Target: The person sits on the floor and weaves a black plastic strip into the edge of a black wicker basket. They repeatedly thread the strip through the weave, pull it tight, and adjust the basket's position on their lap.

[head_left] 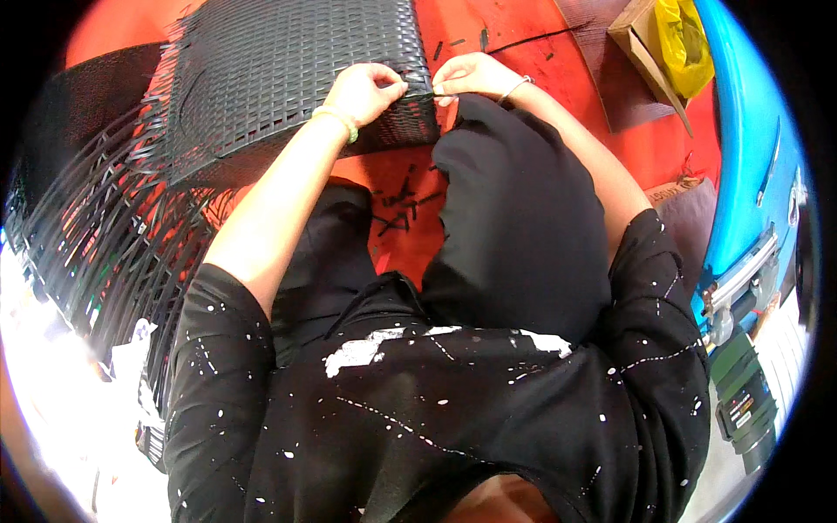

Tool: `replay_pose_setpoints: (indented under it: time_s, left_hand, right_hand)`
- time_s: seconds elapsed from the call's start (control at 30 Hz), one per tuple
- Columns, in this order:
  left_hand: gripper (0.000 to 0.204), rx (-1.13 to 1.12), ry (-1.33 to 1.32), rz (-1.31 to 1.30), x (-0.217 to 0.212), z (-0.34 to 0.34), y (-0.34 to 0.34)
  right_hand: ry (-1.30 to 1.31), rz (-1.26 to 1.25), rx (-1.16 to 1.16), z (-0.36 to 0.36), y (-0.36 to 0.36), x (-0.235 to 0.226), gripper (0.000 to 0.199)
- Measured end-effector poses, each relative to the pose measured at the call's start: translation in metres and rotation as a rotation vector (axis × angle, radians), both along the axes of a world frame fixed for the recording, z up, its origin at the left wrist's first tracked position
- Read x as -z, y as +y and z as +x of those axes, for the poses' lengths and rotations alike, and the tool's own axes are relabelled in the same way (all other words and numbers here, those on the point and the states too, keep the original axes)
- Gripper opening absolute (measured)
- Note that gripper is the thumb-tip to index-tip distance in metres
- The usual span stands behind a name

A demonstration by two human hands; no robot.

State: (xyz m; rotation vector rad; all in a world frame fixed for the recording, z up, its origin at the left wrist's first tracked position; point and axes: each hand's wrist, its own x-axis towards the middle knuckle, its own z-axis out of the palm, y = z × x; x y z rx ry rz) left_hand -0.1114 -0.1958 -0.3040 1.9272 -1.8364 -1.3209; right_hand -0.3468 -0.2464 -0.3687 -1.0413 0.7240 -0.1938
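Black woven panel [288, 78] pinched by both hands' fingers [397, 83]

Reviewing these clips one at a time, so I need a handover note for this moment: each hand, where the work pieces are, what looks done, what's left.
Left hand: pinching the woven panel's near edge.
Right hand: pinching a thin black strand there, close beside the left.
Black woven panel: on the red floor, ahead of the knees.
Done: most of the panel looks woven.
Left: loose black strips fan out unwoven on the left; cut scraps lie between the legs.

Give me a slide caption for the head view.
Both hands, left hand and right hand, pinch the edge of a black woven panel over an orange floor.
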Motion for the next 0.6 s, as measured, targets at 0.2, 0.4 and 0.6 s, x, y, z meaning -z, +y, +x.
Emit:
replay_pose_setpoints:
  time_s: [0.2,0.4,0.6]
  left_hand:
    - [0.02,-0.097,0.034,-0.006,0.002,-0.003,0.01]
    - [0.017,-0.195,0.183,0.176,0.009,0.0,0.004]
    - [0.016,-0.173,0.172,0.116,0.014,-0.004,0.005]
  right_hand:
    - [0.115,0.138,0.012,0.0,0.005,-0.01,0.024]
    - [0.138,0.01,-0.014,0.002,0.002,-0.004,0.026]
    - [0.124,0.178,0.0,0.0,0.001,-0.01,0.023]
